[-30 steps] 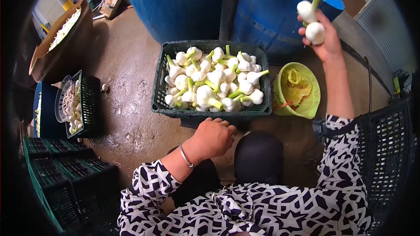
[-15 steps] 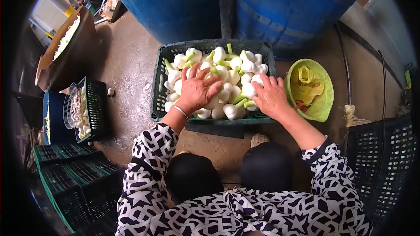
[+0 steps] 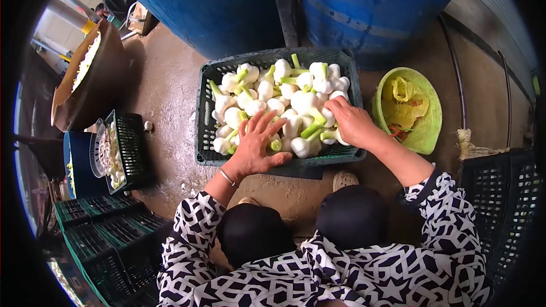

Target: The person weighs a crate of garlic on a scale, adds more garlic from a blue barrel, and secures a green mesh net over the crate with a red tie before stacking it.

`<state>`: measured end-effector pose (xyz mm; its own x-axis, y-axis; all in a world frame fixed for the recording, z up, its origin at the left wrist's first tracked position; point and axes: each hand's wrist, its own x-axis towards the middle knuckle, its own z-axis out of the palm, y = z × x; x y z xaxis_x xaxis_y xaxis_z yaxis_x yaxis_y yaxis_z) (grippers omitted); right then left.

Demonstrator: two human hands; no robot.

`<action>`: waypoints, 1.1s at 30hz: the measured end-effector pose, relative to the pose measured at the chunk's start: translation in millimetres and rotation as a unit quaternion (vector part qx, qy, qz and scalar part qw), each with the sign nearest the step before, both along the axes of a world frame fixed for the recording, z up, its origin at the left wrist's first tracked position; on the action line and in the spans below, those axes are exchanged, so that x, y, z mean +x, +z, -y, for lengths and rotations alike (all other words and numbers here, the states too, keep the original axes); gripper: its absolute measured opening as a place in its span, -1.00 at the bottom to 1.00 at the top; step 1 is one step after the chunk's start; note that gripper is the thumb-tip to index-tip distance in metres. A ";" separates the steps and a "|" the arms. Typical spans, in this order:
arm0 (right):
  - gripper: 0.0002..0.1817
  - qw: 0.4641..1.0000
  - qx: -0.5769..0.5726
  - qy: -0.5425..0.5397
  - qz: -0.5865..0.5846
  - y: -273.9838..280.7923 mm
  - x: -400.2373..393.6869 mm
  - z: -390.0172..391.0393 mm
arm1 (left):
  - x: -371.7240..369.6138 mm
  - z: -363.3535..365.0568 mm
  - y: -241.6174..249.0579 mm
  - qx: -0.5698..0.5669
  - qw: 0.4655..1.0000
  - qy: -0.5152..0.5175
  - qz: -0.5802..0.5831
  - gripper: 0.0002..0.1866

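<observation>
Could spill round white, green-stemmed garlic bulbs (image 3: pixel 304 102), heaped in dark plastic mesh crate (image 3: pixel 335 157), over near rim if shoved by bare left hand (image 3: pixel 253 152), spread wide, or bare right hand (image 3: pixel 357 126), bunched at right side, can't tell if pinching any.

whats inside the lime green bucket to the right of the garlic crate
Inside the lime green bucket are crumpled yellow sheeting, perhaps plastic, and some reddish scraps by the near left wall. Whatever lies beneath them is covered.
</observation>
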<state>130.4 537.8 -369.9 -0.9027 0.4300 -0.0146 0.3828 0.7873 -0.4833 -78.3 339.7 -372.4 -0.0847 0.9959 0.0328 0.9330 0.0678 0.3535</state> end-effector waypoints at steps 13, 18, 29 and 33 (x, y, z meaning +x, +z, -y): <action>-0.58 0.985 0.159 -0.057 0.019 3.7 -58.0 -41.6 | -142.8 44.6 -10.0 0.066 0.906 0.418 0.015 -0.40; -0.55 1.000 0.000 0.017 -0.025 29.1 -70.3 -54.7 | -146.3 56.0 -24.1 0.051 0.791 0.396 0.463 -0.52; -0.60 0.958 0.171 0.213 0.085 6.1 -134.6 -5.9 | -186.2 97.6 -81.2 0.094 0.585 0.457 0.664 -0.59; -0.63 0.981 0.034 0.173 -0.084 37.5 -115.5 -24.6 | -153.4 111.9 -70.4 0.075 0.562 0.383 0.729 -0.62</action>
<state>14.8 562.4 -332.4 -0.9820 0.0917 0.1652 0.0059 0.8887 -0.4584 -231.8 227.8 -442.8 -0.5324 0.6439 -0.5495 -0.6395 0.1194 0.7595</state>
